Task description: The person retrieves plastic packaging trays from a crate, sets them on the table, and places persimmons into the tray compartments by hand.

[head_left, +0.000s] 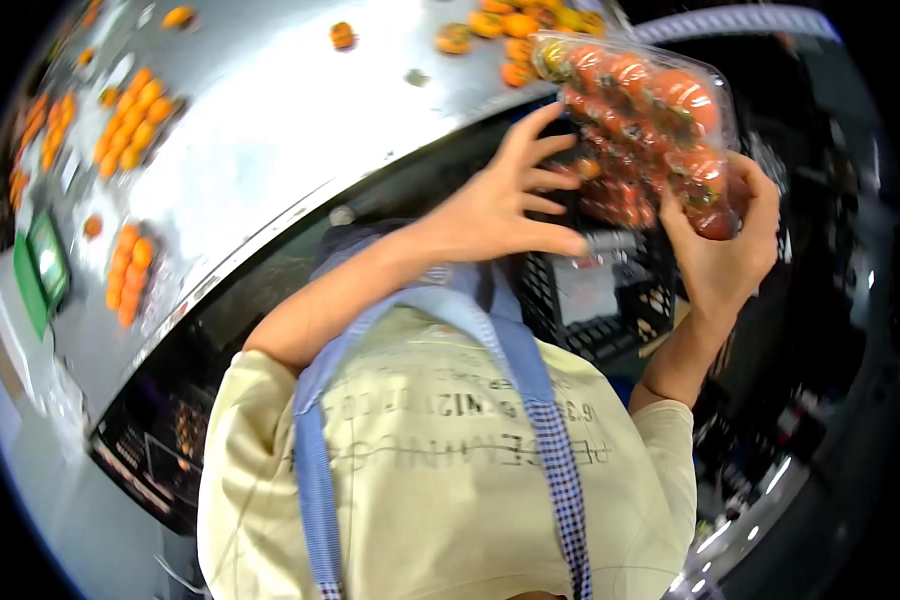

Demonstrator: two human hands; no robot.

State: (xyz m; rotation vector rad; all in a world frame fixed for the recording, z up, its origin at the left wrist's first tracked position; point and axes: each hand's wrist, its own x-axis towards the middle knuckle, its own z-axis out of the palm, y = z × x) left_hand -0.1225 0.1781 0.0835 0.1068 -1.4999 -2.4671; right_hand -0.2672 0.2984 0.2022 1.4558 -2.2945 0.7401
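Upper right, clear pack (pixel 726 105): red fruit (pixel 685 95) inside, clasped in your right hand (pixel 722 235)
Upper centre, left hand (pixel 500 205): your grip released, fingers spread
Upper left, table (pixel 280 100): orange fruit (pixel 133 122)

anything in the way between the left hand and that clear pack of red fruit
Nothing visible: the open left hand is close beside the clear pack, which the right hand holds; whether the left touches it is unclear.

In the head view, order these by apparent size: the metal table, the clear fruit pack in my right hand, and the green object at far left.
Largest: metal table
Middle: clear fruit pack
Smallest: green object
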